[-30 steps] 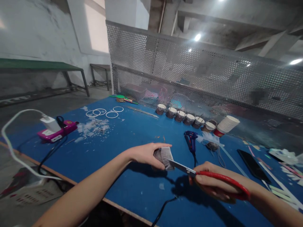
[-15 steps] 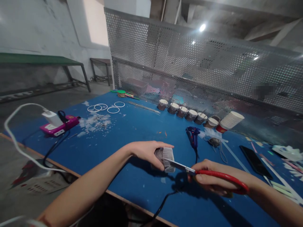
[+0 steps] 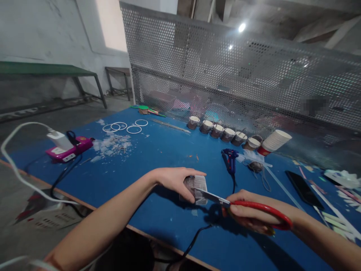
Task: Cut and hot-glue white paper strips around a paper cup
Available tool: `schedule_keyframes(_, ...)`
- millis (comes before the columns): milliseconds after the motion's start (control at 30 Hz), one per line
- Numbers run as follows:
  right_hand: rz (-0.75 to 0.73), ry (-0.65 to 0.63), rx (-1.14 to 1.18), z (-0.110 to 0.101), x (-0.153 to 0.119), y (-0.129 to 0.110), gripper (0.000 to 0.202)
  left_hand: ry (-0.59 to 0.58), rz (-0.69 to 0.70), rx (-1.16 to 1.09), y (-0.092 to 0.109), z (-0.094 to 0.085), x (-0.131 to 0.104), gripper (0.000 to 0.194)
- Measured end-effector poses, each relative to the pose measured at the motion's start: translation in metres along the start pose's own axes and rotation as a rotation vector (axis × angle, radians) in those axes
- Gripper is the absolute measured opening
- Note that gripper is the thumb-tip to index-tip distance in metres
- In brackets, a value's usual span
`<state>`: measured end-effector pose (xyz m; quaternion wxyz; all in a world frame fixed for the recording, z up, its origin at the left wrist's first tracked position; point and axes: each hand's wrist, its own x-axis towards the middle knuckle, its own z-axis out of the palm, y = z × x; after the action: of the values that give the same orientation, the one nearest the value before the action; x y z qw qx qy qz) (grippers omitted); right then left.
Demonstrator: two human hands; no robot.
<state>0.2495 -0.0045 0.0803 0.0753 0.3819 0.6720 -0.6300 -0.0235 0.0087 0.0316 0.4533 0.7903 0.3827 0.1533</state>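
Observation:
My left hand [image 3: 176,182] grips a small cup [image 3: 200,190] lying on its side above the blue table, its base part wrapped in brownish-grey cord and the rest whitish and ribbed. Red-handled scissors [image 3: 262,209] are held in my right hand [image 3: 245,212]. Their blades point left and the tips touch the cup near the edge of the wrapping. To the right beyond the cup lies a blue glue gun [image 3: 230,158]. A small ball of grey cord [image 3: 255,166] rests beside it.
Several wrapped cups [image 3: 217,131] line the mesh screen [image 3: 225,75], next to stacked paper cups [image 3: 275,142]. A black phone [image 3: 304,188] lies right. White rings [image 3: 134,129], scraps [image 3: 114,145] and a magenta power strip [image 3: 69,150] are left. A black cable [image 3: 194,241] runs near the front edge.
The scissors and my right hand have shifted very slightly left. My left hand keeps its hold on the cup. The whole view has moved a little.

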Motion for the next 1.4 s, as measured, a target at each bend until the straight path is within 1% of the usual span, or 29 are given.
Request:
schedule_keyframes(133, 0.014, 0.038, 0.019, 0.002, 0.0, 0.003, 0.054, 0.052, 0.003, 0.0, -0.002, 0.002, 0.001, 0.09)
schedule_keyframes(233, 0.015, 0.033, 0.0, 0.001, 0.001, 0.005, 0.055, 0.058, 0.015, -0.01, -0.003, 0.003, 0.001, 0.089)
schedule_keyframes(433, 0.003, 0.1, -0.045, 0.001, 0.003, 0.009, 0.053, 0.089, 0.024, -0.07, -0.001, 0.003, 0.0, 0.088)
schedule_keyframes(533, -0.033, 0.104, -0.081, 0.003, 0.003, 0.008, 0.054, 0.175, 0.06, -0.113, 0.001, 0.003, -0.001, 0.09)
schedule_keyframes(600, -0.094, 0.093, -0.123, 0.006, 0.002, 0.007, 0.056, 0.244, 0.072, -0.159, 0.001, 0.004, -0.001, 0.088)
schedule_keyframes(700, -0.195, 0.088, -0.179, 0.011, 0.0, 0.011, 0.056, 0.334, 0.031, -0.271, -0.001, 0.007, 0.002, 0.085)
schedule_keyframes(767, -0.241, 0.108, -0.198, 0.015, 0.0, 0.018, 0.053, 0.422, 0.007, -0.359, -0.003, 0.009, 0.006, 0.083)
schedule_keyframes(833, -0.286, 0.189, -0.214, 0.02, 0.002, 0.026, 0.048, 0.509, -0.002, -0.44, -0.005, 0.011, 0.009, 0.083)
schedule_keyframes(867, -0.315, 0.263, -0.215, 0.023, 0.004, 0.029, 0.045, 0.541, -0.006, -0.476, -0.005, 0.012, 0.011, 0.085)
schedule_keyframes(967, -0.429, 0.586, -0.163, 0.031, 0.018, 0.031, 0.041, 0.601, -0.011, -0.587, -0.005, 0.015, 0.014, 0.091)
schedule_keyframes(1067, -0.601, 0.926, -0.129, 0.034, 0.041, 0.021, 0.035, 0.66, 0.016, -0.684, -0.005, 0.018, 0.017, 0.088)
schedule_keyframes(1133, -0.717, 1.073, -0.181, 0.031, 0.059, 0.011, 0.033, 0.688, 0.04, -0.712, -0.006, 0.02, 0.018, 0.085)
schedule_keyframes(1200, -0.788, 1.159, -0.229, 0.026, 0.074, 0.001, 0.032, 0.712, 0.062, -0.721, -0.007, 0.022, 0.019, 0.083)
schedule_keyframes(1233, -0.826, 1.183, -0.243, 0.024, 0.081, -0.002, 0.032, 0.72, 0.071, -0.727, -0.007, 0.023, 0.018, 0.082)
schedule_keyframes(1333, -0.923, 1.198, -0.254, 0.018, 0.099, -0.009, 0.03, 0.719, 0.079, -0.727, -0.007, 0.024, 0.017, 0.081)
schedule_keyframes(1400, -0.94, 1.189, -0.243, 0.017, 0.106, -0.01, 0.03, 0.725, 0.067, -0.702, -0.005, 0.024, 0.016, 0.08)
